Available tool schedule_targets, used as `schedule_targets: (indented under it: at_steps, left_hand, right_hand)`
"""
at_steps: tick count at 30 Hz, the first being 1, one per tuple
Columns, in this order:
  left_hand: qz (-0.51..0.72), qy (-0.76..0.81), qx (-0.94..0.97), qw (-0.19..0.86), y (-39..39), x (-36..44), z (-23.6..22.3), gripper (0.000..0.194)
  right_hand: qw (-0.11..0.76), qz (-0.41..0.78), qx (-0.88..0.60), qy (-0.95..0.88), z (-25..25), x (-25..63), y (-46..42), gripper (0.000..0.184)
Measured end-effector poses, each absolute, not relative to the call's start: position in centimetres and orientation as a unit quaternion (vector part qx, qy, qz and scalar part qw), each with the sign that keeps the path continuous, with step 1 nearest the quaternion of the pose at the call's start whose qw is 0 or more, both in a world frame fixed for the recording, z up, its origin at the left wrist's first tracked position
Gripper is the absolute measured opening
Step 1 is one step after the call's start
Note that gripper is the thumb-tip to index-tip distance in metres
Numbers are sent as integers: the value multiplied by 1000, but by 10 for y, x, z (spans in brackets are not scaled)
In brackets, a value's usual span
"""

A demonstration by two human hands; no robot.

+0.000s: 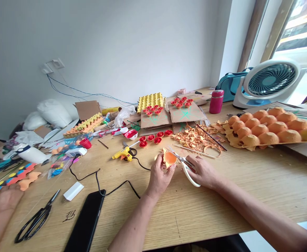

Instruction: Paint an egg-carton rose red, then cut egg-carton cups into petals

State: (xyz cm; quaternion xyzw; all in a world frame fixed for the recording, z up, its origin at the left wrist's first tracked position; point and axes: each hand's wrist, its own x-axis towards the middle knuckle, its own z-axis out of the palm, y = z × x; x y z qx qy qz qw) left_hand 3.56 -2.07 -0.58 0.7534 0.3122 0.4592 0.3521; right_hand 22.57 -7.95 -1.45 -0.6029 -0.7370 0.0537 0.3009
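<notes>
Between the fingers and thumb of my left hand is an orange egg-carton cup, its hollow side facing me and its rim cut ragged. My right hand grips white-handled scissors, whose blades point left and reach the cup's right rim. Whether the blades touch the cup I cannot tell. Just beyond my hands lies a heap of orange carton scraps. Several red-painted paper flowers sit behind the cup, and a yellow glue gun lies left of my left hand with its black cord running under my wrist.
An orange egg tray stands at right, near a white fan and a pink flask. Cardboard pieces bear red flowers at the back. A phone and black scissors lie at front left, by another person's hand.
</notes>
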Motion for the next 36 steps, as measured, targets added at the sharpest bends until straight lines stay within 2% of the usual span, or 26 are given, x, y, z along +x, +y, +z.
schedule_targets:
  at_steps: [10, 14, 21, 28, 36]
  left_hand:
    - [446, 267, 808, 277, -19, 35, -10, 45]
    - [447, 256, 810, 280, -18, 34, -10, 43]
    - [445, 269, 792, 320, -20, 34, -6, 40]
    - [435, 270, 756, 407, -20, 35, -3, 32]
    - [454, 259, 679, 515, -19, 35, 0, 39]
  right_hand:
    - [309, 45, -585, -748, -17, 230, -81, 20]
    - [306, 51, -582, -752, -15, 229, -82, 21]
    - [296, 71, -592, -746, -12, 229, -83, 25]
    - [295, 107, -600, -736, -11, 228, -83, 26]
    - [306, 143, -605, -721, -10, 229, -83, 34]
